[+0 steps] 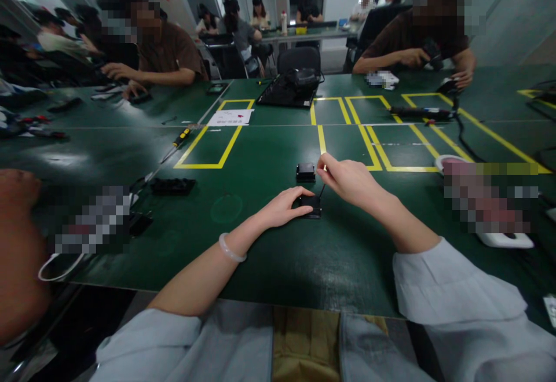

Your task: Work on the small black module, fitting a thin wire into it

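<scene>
My left hand (289,207) rests on the table around a small flat black square part (313,208), its thumb along the near edge and its fingers along the far edge. My right hand (347,179) is closed in a pinch on a thin dark rod-like tool (322,191). The rod slants down from the fingertips to the part's right side; whether its tip is seated in the part I cannot tell. Just beyond the left fingers, and apart from them, stands a small black block (306,172).
Yellow tape rectangles (221,162) mark the green table (260,266). A yellow-black screwdriver (181,136) and a black tray-like part (172,186) lie left. Phones (486,202) lie at both sides. Opposite are a black panel (286,94), a cabled tool (421,113) and seated people.
</scene>
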{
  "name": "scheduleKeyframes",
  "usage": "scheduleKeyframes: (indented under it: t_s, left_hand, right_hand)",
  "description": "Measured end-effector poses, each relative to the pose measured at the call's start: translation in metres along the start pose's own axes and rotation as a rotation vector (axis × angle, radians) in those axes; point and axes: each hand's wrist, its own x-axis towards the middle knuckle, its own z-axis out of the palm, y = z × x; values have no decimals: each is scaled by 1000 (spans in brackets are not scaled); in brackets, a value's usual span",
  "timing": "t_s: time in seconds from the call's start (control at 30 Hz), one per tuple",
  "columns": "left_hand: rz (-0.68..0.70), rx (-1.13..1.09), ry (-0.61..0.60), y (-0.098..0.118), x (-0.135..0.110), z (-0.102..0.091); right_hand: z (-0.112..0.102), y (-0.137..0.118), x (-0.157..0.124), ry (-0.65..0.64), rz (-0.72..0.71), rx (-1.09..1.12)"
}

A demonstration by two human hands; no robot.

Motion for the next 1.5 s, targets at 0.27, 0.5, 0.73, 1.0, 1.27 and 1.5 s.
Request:
scheduleKeyframes:
  t_s: [0.27,0.5,0.73,1.0,1.27,1.5]
  left_hand:
    - [9,12,-9,-1,0,0]
    - [23,9,-3,-3,1,2]
    - [35,21,4,-3,0,3]
    - [24,19,-5,-2,1,1]
    - [14,11,1,-4,0,3]
    - [27,9,-3,-4,1,2]
  right_hand:
    - [20,-2,-5,173,39,61]
    - [23,-3,-13,273,19,-40]
    - [41,-4,-18,426,102,74]
    - [46,-6,-24,503,98,160]
    - [48,-8,-21,492,120,198]
    - [49,-2,-21,530,101,120]
